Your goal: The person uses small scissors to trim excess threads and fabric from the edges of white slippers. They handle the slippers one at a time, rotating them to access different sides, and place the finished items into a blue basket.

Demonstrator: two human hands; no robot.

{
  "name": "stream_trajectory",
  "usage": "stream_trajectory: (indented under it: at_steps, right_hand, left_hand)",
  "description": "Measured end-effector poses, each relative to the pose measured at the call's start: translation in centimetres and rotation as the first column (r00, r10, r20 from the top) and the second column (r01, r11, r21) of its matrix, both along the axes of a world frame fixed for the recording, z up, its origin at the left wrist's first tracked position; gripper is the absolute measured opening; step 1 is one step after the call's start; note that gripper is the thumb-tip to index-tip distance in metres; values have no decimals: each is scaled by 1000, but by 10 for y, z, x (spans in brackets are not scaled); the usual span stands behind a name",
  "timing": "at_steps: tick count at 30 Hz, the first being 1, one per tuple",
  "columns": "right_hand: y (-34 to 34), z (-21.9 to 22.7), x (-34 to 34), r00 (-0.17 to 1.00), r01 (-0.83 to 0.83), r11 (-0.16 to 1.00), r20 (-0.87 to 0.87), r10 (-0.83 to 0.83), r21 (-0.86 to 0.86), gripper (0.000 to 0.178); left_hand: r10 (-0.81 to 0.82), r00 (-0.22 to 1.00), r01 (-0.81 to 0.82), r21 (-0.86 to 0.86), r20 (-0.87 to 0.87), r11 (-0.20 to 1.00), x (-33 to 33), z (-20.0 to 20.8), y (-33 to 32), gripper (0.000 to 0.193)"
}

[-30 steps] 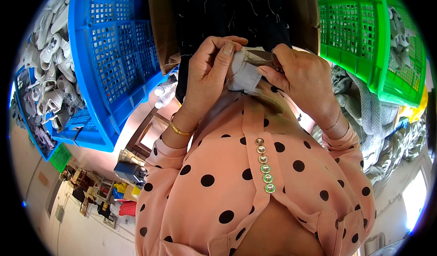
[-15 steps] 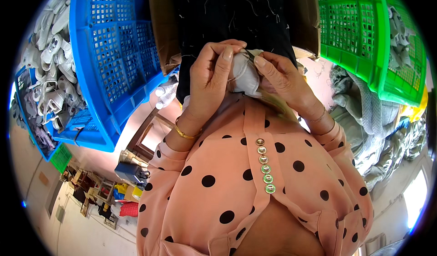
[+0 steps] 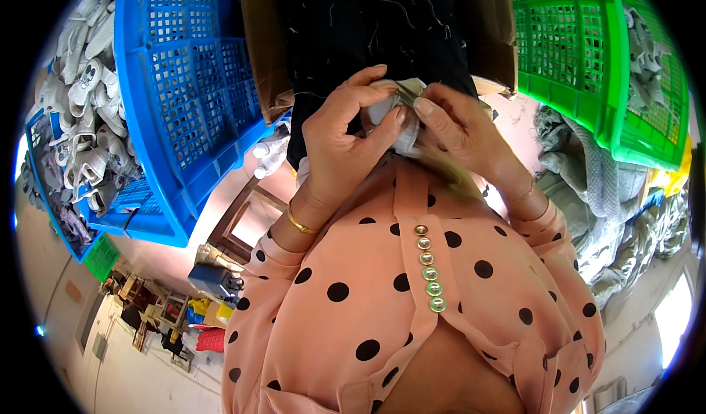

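A small white shoe upper (image 3: 407, 137) is between my hands, close in front of my dotted blouse. My left hand (image 3: 342, 131) grips its left side, thumb bent over it and fingers curled round the far edge. On the other side my right hand (image 3: 465, 123) is closed, thumb and forefinger pinched at the upper's far right edge. A thin, dark greyish-green strip shows by those fingertips; whether it is a tool or part of the upper I cannot make out. The right hand's lower fingers are hidden.
Left stands a blue plastic crate (image 3: 193, 83) beside heaped white shoe uppers (image 3: 92, 112). A green crate (image 3: 570, 46) stands right, above grey-white bundled material (image 3: 596, 164). An open cardboard box (image 3: 263, 54) and black cloth (image 3: 375, 24) with loose threads lie ahead.
My left thumb has moved right and down across the shoe upper, and its fingers have opened out slightly. The upper has turned, showing a greenish inner edge. My right hand stays pinched, shifted slightly right.
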State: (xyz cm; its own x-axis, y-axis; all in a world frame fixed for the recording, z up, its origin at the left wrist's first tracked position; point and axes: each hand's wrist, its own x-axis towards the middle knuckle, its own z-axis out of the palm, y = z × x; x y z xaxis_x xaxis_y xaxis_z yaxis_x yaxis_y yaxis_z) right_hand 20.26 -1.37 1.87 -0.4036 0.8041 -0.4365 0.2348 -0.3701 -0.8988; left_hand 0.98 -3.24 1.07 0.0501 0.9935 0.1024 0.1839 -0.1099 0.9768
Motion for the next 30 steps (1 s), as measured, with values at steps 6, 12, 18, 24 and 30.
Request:
stream_trajectory:
  at_steps: [6, 12, 18, 24, 30]
  right_hand:
    - [7, 13, 12, 904, -195, 911, 427, 23, 364, 44]
    - [9, 12, 6, 825, -377, 770, 565, 26, 515, 43]
    - [15, 15, 4, 797, -462, 737, 596, 101, 493, 42]
    - [24, 12, 2, 796, -499, 683, 593, 118, 533, 47]
    - [28, 21, 1, 755, -547, 669, 641, 136, 503, 45]
  left_hand:
    - [87, 996, -87, -121, 0, 989, -3, 5, 2, 9]
    - [61, 998, -54, -252, 21, 966, -7, 18, 12, 11]
    - [22, 999, -11, -367, 27, 930, -11, 25, 22, 17]
    - [-43, 999, 39, -364, -2, 931, -10, 27, 22, 17]
    - [-38, 999, 28, -352, -22, 935, -9, 25, 21, 19]
